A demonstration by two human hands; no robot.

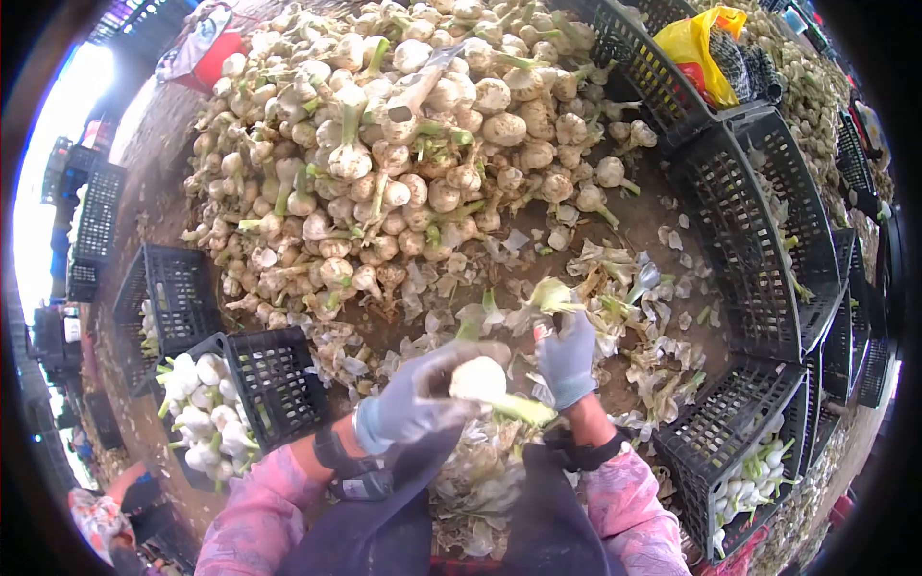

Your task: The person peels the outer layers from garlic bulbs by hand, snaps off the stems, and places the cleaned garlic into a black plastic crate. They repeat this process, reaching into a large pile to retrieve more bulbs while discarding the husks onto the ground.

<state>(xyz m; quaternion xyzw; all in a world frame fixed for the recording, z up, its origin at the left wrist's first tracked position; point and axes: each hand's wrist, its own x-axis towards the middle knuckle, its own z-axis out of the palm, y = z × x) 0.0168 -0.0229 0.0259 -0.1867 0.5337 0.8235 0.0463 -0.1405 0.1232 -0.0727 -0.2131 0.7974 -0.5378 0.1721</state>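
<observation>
My left hand (418,389), in a pale grey-blue glove, is closed round a clean white garlic bulb (477,379) in front of my lap. The bulb's green stem (523,410) points right, towards my other hand. My right hand (569,357), gloved alike, is closed, with a pale yellow-green tuft of garlic husk (552,296) at its fingertips. Something small and reddish shows by its thumb, too small to name. Beyond both hands rises a large heap of soil-stained garlic (384,182). Loose peelings (471,480) lie between my legs.
A black crate (279,379) at left holds white garlic bulbs (206,413). More black crates (740,230) line the right, one with garlic (754,485). A wooden-handled tool (415,99) lies on the heap. At lower left, another person's patterned sleeve (101,518) shows.
</observation>
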